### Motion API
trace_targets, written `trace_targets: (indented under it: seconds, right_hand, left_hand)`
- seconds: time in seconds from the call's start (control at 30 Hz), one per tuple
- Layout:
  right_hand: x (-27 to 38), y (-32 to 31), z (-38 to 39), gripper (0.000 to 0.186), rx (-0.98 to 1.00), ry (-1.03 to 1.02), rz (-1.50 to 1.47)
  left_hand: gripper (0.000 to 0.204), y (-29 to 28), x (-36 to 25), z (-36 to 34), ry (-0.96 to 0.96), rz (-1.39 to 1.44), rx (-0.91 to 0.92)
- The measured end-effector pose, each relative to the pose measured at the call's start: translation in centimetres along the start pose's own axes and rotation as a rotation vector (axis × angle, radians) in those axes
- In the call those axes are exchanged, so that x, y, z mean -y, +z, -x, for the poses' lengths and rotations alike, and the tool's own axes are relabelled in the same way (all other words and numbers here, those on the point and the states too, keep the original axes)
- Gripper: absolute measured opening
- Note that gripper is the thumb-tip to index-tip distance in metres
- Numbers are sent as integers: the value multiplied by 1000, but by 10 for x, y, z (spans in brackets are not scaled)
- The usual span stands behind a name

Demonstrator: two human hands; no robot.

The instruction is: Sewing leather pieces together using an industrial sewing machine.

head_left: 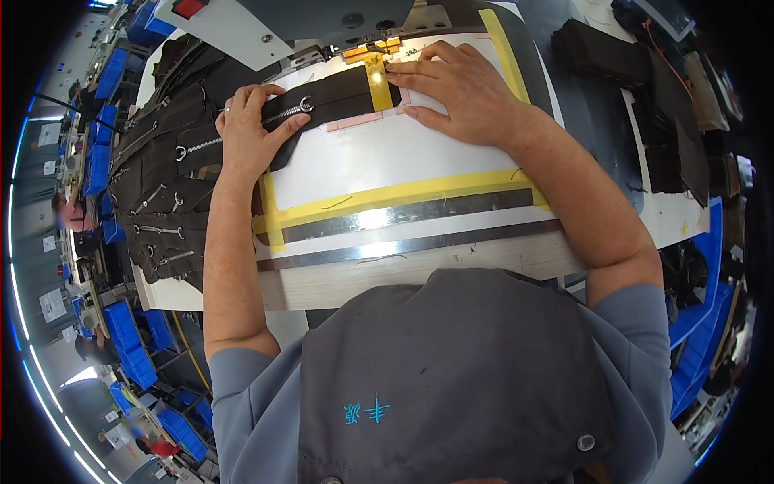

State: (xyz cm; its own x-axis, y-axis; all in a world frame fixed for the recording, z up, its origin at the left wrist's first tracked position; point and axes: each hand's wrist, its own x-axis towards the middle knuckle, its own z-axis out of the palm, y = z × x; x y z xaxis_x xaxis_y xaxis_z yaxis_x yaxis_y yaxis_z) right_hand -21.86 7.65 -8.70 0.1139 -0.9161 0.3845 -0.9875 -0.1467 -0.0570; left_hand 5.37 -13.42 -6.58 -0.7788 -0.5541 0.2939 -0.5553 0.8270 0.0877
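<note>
Left hand: yours (244, 133) lies over the dark strip (340, 90), thumb and fingers spread apart; you press on the cloth rather than close around it.
Right hand: yours (476, 95) lies flat, fingers extended and apart, fingertips at the strip's right end.
Dark strip: between your hands, on the white sheet (403, 157), just below the machine head (322, 24).
Silver zip: on the cloth under your left hand, its puller (305, 104) just right of your thumb and fingers.
Yellow piece: just left of your right fingertips, across the strip (376, 89).
Progress: the strip looks positioned, probably mid-step; you cannot tell whether any seam is finished.
Zipped pieces: heaped left of your left hand (165, 214), done or waiting unclear.
</note>
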Motion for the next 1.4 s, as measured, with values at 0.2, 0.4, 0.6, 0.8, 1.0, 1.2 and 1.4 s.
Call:
trace_targets:
  seconds: [0.2, 0.4, 0.6, 0.8, 1.0, 1.2, 1.4]
  right_hand:
    - [2, -1, -1, 45, 8, -6, -28]
    - [1, -2, 0, 44, 6, -5, -56]
    - [0, -1, 1, 44, -17, -16, -45]
    - [1, -5, 1, 46, 0, -6, -85]
    - [-1, -4, 0, 46, 4, 6, -97]
    - [3, -11, -6, 44, 0, -47, -169]
    - [2, -19, -4, 46, -39, -102, -160]
  left_hand:
    - [79, -4, 17, -9, -5, 68, -4]
    - [90, -18, 18, -22, -115, 9, 156]
    - [100, -26, 17, -22, -172, -95, 214]
    - [103, -16, 19, -15, -168, -146, 181]
    - [100, -18, 17, -22, -168, -140, 203]
    - [87, -45, 47, 2, -69, -250, 65]
    - [74, -77, 90, 22, -59, -288, -125]
